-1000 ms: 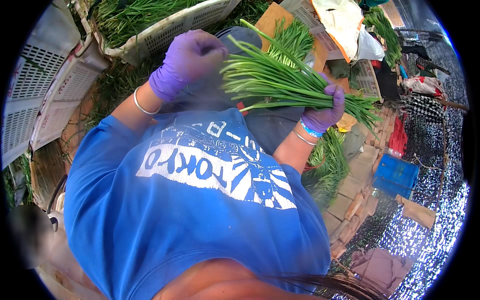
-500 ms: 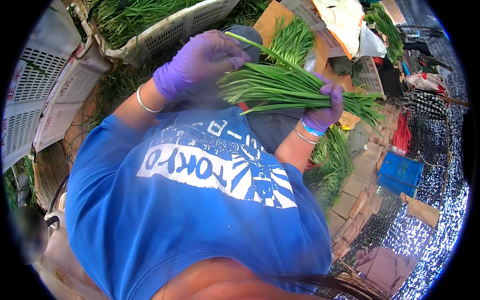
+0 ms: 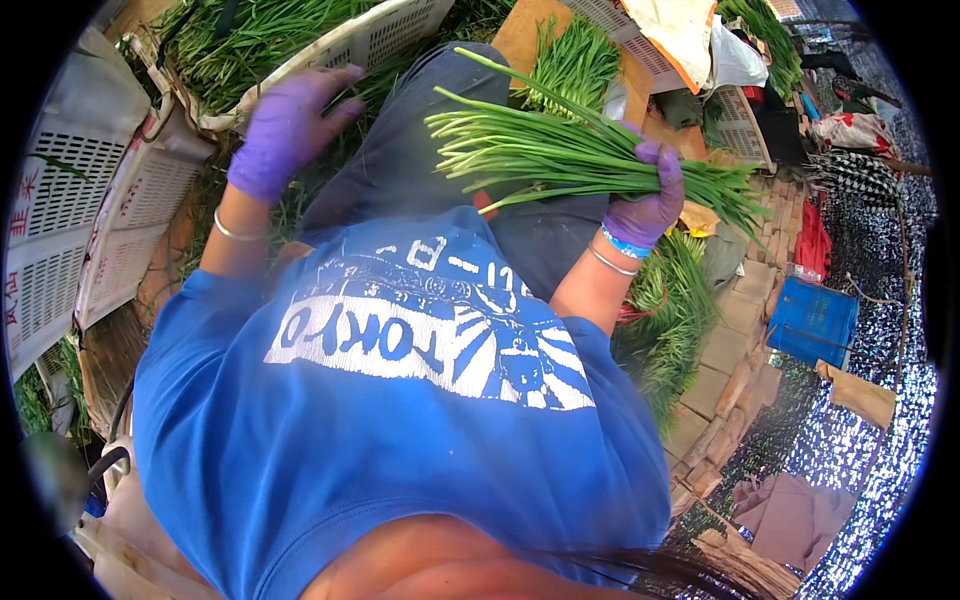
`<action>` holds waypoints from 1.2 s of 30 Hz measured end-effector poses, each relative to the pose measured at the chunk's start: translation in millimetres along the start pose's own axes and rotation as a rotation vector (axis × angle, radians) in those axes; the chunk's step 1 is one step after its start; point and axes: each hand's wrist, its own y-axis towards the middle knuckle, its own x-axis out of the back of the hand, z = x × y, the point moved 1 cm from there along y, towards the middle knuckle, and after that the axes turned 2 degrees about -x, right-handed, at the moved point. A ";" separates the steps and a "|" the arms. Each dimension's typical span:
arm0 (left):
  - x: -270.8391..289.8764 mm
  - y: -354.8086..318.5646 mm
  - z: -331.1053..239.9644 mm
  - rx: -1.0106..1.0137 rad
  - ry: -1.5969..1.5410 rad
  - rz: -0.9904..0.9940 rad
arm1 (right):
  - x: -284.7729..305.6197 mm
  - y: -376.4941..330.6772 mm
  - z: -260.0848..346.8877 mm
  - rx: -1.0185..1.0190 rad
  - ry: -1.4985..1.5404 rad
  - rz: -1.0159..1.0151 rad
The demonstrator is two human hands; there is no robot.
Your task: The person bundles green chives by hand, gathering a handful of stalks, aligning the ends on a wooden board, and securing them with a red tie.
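The right hand (image 3: 648,195) was wrapped around a bundle of green stalks (image 3: 540,152), whose long axis ran crosswise, paler ends leftward from that grip, darker tips rightward. Well left, beyond the pale ends, the left hand (image 3: 290,128), fingers spread, was nearest a white crate (image 3: 345,47).

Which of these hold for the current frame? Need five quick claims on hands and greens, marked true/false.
1. The right hand grips a bunch of green stalks. True.
2. The hands are bare. False: both wear purple gloves.
3. The left hand has its fingers apart, with nothing visible in it. True.
4. Greens lie in the white crate at the top left. True.
5. The bunch lies in that crate. False: it is in the right hand.
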 end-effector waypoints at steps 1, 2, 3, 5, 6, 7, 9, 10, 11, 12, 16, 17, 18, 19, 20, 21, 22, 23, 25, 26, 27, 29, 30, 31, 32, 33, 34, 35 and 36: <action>3.1 0.0 -22.5 0.044 -0.350 0.099 | -0.1 -0.7 -2.8 -0.024 0.024 -0.010; -3.7 1.1 -39.4 -0.056 -0.540 0.033 | 0.1 -1.5 -6.2 -0.049 0.008 -0.018; 6.3 8.2 -72.3 -0.134 -0.227 0.003 | 4.0 -5.0 -3.5 -0.065 -0.020 -0.038; -5.8 19.9 -94.4 -0.124 -0.250 0.044 | 3.7 -2.3 -3.7 -0.052 0.042 0.101; -12.7 24.7 -90.5 -0.077 -0.354 0.135 | 0.5 0.1 -5.8 -0.063 0.019 0.109; -17.5 25.5 -80.0 -0.037 -0.583 0.182 | -4.0 1.3 -8.7 -0.073 -0.002 0.117; -26.8 34.4 -67.3 0.055 -0.991 0.208 | -6.6 -1.1 -8.7 -0.127 0.007 0.062; -24.7 38.5 -67.7 0.084 -1.180 0.167 | -7.0 -2.7 -9.6 -0.130 -0.017 0.036; -17.8 41.3 -65.7 0.173 -1.168 0.251 | -7.7 -4.1 -11.3 -0.133 -0.041 0.010; -18.7 45.2 -60.3 0.080 -0.998 0.224 | -9.0 -3.4 -11.8 -0.132 -0.064 -0.008; -22.2 47.5 -52.8 0.076 -1.008 0.225 | -0.4 -2.0 -16.8 -0.215 -0.133 0.005; -23.2 47.2 -50.5 0.063 -1.029 0.228 | -1.6 -1.2 -17.2 -0.206 -0.109 0.038; -22.8 47.1 -51.0 0.051 -1.010 0.234 | -2.8 -1.7 -16.2 -0.197 -0.087 0.065; -21.3 47.2 -51.8 0.039 -0.991 0.240 | -4.2 -2.1 -15.1 -0.187 -0.065 0.092; -19.5 47.3 -52.6 0.026 -0.972 0.246 | -5.3 -2.2 -13.9 -0.200 -0.049 0.074; -17.7 47.3 -52.8 0.095 -1.091 0.333 | -6.6 -1.9 -12.5 -0.211 -0.033 0.056; -15.3 47.0 -52.7 0.165 -1.208 0.421 | -7.0 -2.0 -11.9 -0.221 -0.016 0.039; -14.7 46.4 -52.5 0.236 -1.324 0.510 | -5.9 -2.7 -12.4 -0.220 -0.010 0.019; -25.4 44.9 -43.8 0.234 -1.338 0.468 | -5.5 -2.3 -14.3 -0.221 0.004 -0.010; -28.6 44.1 -40.4 0.233 -1.344 0.447 | -6.2 -1.6 -14.8 -0.226 -0.008 -0.024; -24.3 44.6 -40.4 0.246 -1.316 0.481 | -5.2 -2.1 -15.3 -0.231 -0.021 -0.044; -19.9 44.9 -39.4 0.293 -1.330 0.561 | -4.4 -2.8 -16.8 -0.236 -0.038 -0.080; -19.3 44.4 -39.0 0.316 -1.335 0.602 | -4.8 -3.3 -17.5 -0.234 -0.044 -0.098; -19.6 43.3 -37.7 0.260 -1.195 0.583 | -5.2 -3.4 -18.2 -0.232 -0.048 -0.114; -20.1 41.6 -35.8 0.206 -1.054 0.564 | -5.7 -2.1 -18.9 -0.259 -0.012 -0.097; -19.4 42.0 -34.2 0.145 -0.909 0.548 | -6.8 0.3 -18.1 -0.278 0.025 -0.084; -13.5 42.8 -30.1 0.116 -0.772 0.407 | -9.2 3.3 -17.1 -0.296 0.063 -0.071; -4.3 43.5 -24.7 0.085 -0.635 0.268 | -12.2 7.7 -14.7 -0.290 -0.034 -0.081; -0.1 48.7 -25.6 0.020 -0.529 0.139 | -19.4 9.3 1.9 -0.261 -0.162 -0.118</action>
